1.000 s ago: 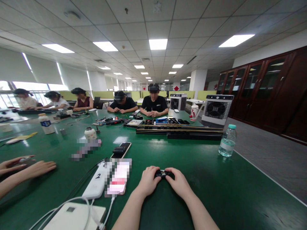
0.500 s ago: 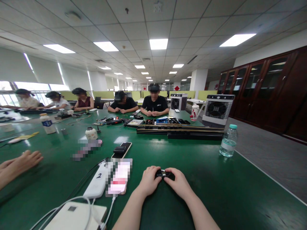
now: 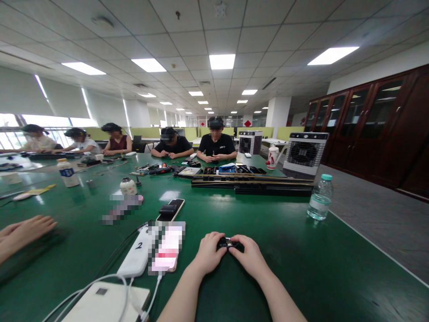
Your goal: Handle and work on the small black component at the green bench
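Between my two hands is a small black part (image 3: 229, 243) with a pale, shiny piece at its middle; its exact kind is too small to make out. My left hand (image 3: 210, 252) closes its fingers and thumb on the part's left end. On the right end, my right hand (image 3: 248, 255) grips it in the same way. Much of the part is covered by the fingers. Both hands are low over the green table (image 3: 284, 250), close to its surface.
Left of my hands lie a phone with a lit screen (image 3: 168, 246), a white power bank marked 2 (image 3: 136, 252) and a cream box (image 3: 107, 304) with white cables. A water bottle (image 3: 320, 199) stands at right. Black rails (image 3: 273, 191) lie ahead. A co-worker's hands (image 3: 28, 230) rest at left.
My hands and the black part look unchanged. At the left, the co-worker's hand has flattened, its fingers stretching out from a curled pose.
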The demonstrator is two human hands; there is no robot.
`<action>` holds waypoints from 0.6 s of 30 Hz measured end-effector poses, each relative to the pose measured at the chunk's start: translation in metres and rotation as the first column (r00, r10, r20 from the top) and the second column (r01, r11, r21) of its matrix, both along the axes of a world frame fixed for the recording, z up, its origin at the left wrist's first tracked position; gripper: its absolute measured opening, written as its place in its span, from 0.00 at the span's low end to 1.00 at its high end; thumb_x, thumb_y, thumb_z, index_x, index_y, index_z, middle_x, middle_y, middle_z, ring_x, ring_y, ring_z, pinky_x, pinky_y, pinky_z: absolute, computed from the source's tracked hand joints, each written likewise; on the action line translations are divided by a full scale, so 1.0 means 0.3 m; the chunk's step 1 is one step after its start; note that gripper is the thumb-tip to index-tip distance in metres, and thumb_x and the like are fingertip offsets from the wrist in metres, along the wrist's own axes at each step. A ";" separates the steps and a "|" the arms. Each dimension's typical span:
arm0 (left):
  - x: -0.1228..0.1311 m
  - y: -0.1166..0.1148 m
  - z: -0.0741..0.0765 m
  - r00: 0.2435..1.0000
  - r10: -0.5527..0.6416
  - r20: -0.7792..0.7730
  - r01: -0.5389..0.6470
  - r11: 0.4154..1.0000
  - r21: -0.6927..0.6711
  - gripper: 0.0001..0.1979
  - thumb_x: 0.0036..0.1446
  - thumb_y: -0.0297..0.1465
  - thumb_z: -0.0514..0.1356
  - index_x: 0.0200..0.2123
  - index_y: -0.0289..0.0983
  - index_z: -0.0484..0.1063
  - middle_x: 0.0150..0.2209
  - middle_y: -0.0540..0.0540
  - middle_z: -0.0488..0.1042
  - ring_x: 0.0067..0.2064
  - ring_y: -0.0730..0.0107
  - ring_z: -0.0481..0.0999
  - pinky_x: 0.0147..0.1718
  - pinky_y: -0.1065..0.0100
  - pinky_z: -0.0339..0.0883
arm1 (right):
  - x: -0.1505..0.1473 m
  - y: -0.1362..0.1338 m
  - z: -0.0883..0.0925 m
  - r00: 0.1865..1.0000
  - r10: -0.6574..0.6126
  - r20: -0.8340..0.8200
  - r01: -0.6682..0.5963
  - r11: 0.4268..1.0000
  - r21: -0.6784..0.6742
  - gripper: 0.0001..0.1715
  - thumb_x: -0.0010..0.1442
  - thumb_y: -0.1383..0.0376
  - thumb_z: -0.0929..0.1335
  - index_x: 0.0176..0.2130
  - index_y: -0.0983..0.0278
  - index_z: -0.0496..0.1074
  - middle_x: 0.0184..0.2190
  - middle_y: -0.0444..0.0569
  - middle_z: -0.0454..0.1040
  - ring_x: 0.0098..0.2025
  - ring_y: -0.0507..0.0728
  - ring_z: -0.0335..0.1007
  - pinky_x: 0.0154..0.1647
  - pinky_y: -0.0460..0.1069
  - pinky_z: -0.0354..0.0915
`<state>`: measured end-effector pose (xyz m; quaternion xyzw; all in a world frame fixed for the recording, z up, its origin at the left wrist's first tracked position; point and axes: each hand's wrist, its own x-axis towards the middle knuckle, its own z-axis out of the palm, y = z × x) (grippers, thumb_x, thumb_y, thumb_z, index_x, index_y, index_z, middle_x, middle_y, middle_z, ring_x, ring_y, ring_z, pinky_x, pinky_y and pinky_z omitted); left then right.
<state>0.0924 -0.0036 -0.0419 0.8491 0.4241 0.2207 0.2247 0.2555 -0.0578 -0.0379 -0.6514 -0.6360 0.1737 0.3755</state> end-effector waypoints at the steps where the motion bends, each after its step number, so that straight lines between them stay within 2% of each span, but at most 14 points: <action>1: 0.000 0.000 0.000 1.000 0.002 -0.003 -0.002 1.000 0.002 0.21 0.54 0.34 0.55 0.51 0.37 0.67 0.51 0.43 0.69 0.53 0.60 0.65 0.52 0.63 0.56 | 0.000 0.001 -0.002 1.000 -0.001 0.003 0.001 1.000 0.000 0.13 0.50 0.64 0.67 0.38 0.61 0.75 0.42 0.48 0.77 0.47 0.59 0.70 0.53 0.54 0.61; 18: 0.003 0.004 -0.004 1.000 -0.008 -0.013 0.008 1.000 0.000 0.20 0.54 0.32 0.54 0.51 0.39 0.67 0.50 0.45 0.71 0.52 0.61 0.66 0.52 0.64 0.57 | 0.009 0.011 -0.029 1.000 -0.009 -0.011 0.010 0.999 0.034 0.12 0.50 0.62 0.68 0.36 0.59 0.76 0.41 0.48 0.78 0.47 0.60 0.70 0.52 0.55 0.61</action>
